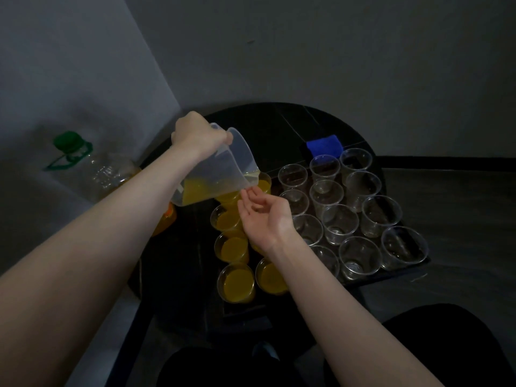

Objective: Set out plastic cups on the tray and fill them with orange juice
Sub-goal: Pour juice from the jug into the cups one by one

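Juice fills the cups at the centre-left of the head view, where the dark tray (402,270) sits on a round black table (273,127). The left hand (199,134), at the upper centre of the frame, has its fingers closed around the handle of a clear plastic jug (223,169), tipped so its spout points down and right toward the cups. Orange juice (195,192) pools in the jug's lower side. Whether liquid is leaving the spout cannot be told.

The right hand (264,216), at the centre of the frame, is palm up with its fingers loosely curled and gripping nothing; its fingertips (247,195) lie just under the jug's lip.

Filled cups (237,284) number at least six: one at the spout, one just below it, two more down the left column, and two at the near edge. The hand hides part of this group, so the count may be short.

Empty clear cups (339,223) stand to the right in close rows; about thirteen can be counted, two of them partly behind the wrist.

One blue cloth (325,145) lies on the table beyond the cups. One large clear bottle (111,174) with a green cap (68,141) stands at the left of the frame.
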